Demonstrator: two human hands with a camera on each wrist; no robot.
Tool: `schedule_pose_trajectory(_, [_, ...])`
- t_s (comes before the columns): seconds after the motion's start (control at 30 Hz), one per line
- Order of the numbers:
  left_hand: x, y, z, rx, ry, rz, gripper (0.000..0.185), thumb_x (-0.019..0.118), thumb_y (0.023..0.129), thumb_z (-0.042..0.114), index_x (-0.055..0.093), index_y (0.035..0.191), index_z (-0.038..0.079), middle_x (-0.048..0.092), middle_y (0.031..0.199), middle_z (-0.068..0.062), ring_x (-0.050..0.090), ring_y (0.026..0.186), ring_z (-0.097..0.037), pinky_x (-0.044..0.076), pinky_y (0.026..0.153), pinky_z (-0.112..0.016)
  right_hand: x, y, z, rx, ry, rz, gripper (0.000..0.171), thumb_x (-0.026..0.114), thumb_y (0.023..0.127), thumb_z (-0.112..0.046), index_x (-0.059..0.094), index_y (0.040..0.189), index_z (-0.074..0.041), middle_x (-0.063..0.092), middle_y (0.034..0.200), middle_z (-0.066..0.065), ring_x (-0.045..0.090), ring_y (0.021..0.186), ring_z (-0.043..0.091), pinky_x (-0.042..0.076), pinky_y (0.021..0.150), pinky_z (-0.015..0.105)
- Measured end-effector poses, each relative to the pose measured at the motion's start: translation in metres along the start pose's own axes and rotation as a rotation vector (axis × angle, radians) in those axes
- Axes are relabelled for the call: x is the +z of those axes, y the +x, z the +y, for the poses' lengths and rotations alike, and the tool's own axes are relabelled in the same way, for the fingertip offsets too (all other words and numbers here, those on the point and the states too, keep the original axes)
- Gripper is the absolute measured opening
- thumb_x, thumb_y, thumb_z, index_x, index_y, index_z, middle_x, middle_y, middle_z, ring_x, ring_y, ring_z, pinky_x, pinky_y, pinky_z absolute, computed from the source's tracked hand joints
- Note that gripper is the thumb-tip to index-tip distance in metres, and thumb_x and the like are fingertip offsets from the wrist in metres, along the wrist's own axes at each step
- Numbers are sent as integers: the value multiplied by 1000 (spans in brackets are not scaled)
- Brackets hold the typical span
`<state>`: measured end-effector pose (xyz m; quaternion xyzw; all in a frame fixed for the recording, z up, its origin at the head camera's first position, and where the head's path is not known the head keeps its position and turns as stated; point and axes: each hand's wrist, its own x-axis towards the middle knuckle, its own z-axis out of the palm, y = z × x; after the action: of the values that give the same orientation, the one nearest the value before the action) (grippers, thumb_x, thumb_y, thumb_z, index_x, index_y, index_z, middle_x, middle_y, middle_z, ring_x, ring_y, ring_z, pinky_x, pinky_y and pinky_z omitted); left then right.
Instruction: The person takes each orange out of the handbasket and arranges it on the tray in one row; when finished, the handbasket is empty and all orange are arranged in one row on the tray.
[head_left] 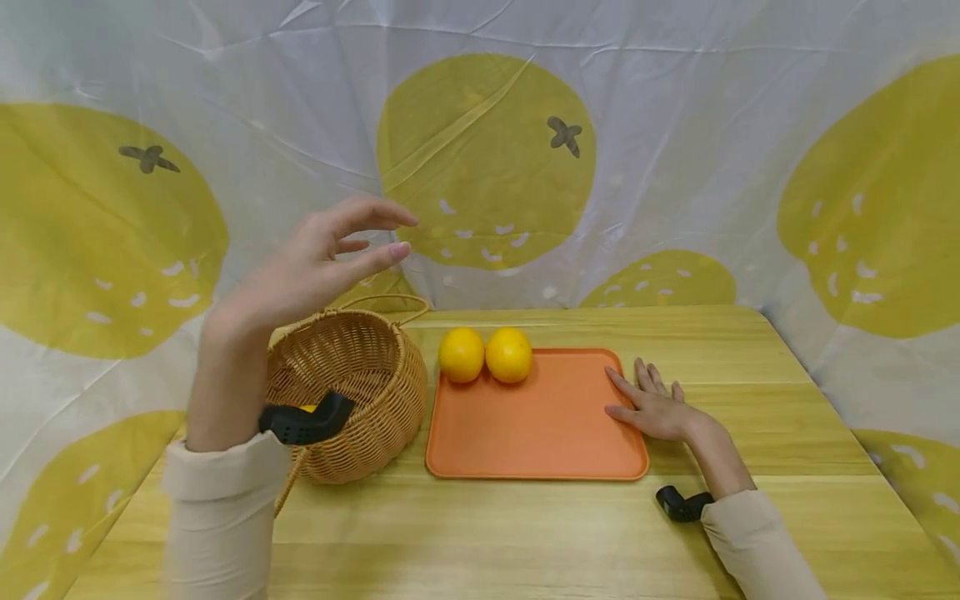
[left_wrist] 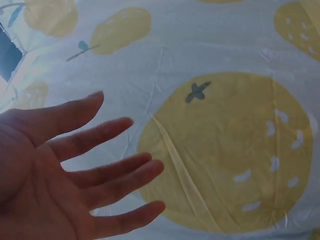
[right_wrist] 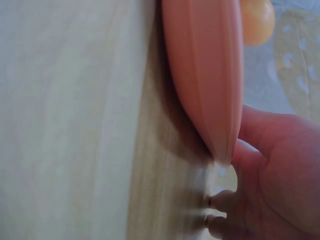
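Note:
My left hand (head_left: pixel 307 267) is raised over the wicker basket (head_left: pixel 397 408), its fingers extended and apart from the thumb. The left wrist view shows the palm of that hand (left_wrist: pixel 65 175) bare, with nothing in it. Two oranges (head_left: pixel 461 355) sit side by side at the far left corner of the orange tray (head_left: pixel 547 425). My right hand (head_left: pixel 656 412) rests at the tray's right edge with its fingers spread, thumb and index finger over the rim and the others on the table. From the right wrist, the tray's side (right_wrist: pixel 205 65) shows close up beside the thumb.
Inside the basket, a bit of yellow (head_left: pixel 308 408) shows behind the left wrist's black camera (head_left: pixel 307 419). The basket's handle (head_left: pixel 416 304) leans toward the back. A fruit-print cloth (head_left: pixel 675 167) hangs behind the wooden table (head_left: pixel 525 533).

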<state>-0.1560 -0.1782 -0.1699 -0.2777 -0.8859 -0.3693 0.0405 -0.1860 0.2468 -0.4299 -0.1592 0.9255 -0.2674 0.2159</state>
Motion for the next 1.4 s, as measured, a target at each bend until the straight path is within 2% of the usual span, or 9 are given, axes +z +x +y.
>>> schedule_pose_trajectory(0.17, [-34, 2, -41, -89, 43, -284, 34, 64, 104, 22, 64, 137, 15, 64, 141, -5, 61, 130, -19, 50, 108, -35, 1, 1, 0, -5, -7, -1, 79, 49, 108, -49, 13, 167, -10, -21, 166, 34, -21, 153, 56, -16, 112, 79])
schedule_pose_trajectory(0.3, [-55, -5, -82, -180, 49, -481, 34, 66, 103, 25, 64, 137, 22, 65, 141, 1, 63, 128, -14, 51, 100, -23, 0, 1, -1, -9, -16, 1, 79, 49, 108, -48, 13, 167, -10, -21, 166, 34, -20, 153, 56, -15, 112, 79])
schedule_pose_trajectory(0.43, [-62, -11, -123, -271, -20, -663, 38, 66, 102, 22, 63, 140, 19, 61, 146, -4, 62, 130, -14, 51, 102, -24, 0, 1, 0, -12, -25, 3, 79, 49, 108, -48, 14, 167, -10, -20, 166, 35, -20, 152, 56, -15, 112, 79])
schedule_pose_trajectory(0.57, [-55, -10, -152, -409, -111, -798, 43, 69, 100, 16, 62, 142, 12, 55, 152, -12, 61, 130, -13, 52, 102, -26, 0, 1, 0, -9, -25, 3, 79, 49, 108, -49, 14, 167, -10, -20, 166, 34, -20, 153, 56, -15, 113, 79])
schedule_pose_trajectory(0.67, [-46, -7, -165, -487, -122, -864, 43, 70, 99, 15, 63, 141, 10, 56, 151, -14, 63, 127, -16, 54, 100, -29, 0, 0, 1, -9, -20, 4, 79, 49, 108, -49, 14, 167, -10, -20, 166, 35, -20, 153, 56, -15, 112, 79])
schedule_pose_trajectory(0.8, [-33, 0, -174, -549, -121, -908, 39, 72, 98, 15, 67, 135, 9, 59, 146, -16, 64, 123, -20, 56, 99, -32, 1, 0, 2, -10, -14, 3, 80, 49, 108, -49, 14, 167, -10, -20, 166, 34, -20, 153, 56, -15, 112, 79])
schedule_pose_trajectory(1.07, [-10, 3, -198, -657, -206, -984, 40, 76, 94, 15, 68, 131, 0, 59, 148, -14, 55, 139, -32, 50, 109, -37, 1, 0, 2, -9, -2, 1, 80, 49, 108, -49, 13, 167, -10, -21, 166, 34, -21, 153, 55, -16, 112, 79])
schedule_pose_trajectory(1.3, [0, -1, -219, -721, -198, -1040, 34, 71, 97, 10, 69, 130, 1, 61, 143, -8, 59, 124, -22, 51, 103, -41, 0, 0, 1, -6, -6, 4, 80, 49, 108, -50, 13, 167, -10, -21, 166, 34, -20, 153, 55, -16, 112, 79])
schedule_pose_trajectory(1.4, [5, -1, -224, -723, -188, -1084, 34, 71, 97, 8, 70, 130, 2, 63, 140, -9, 60, 112, -18, 53, 92, -36, 0, -1, 1, -5, -9, 6, 80, 48, 108, -50, 13, 167, -10, -21, 166, 33, -20, 153, 55, -15, 113, 79])
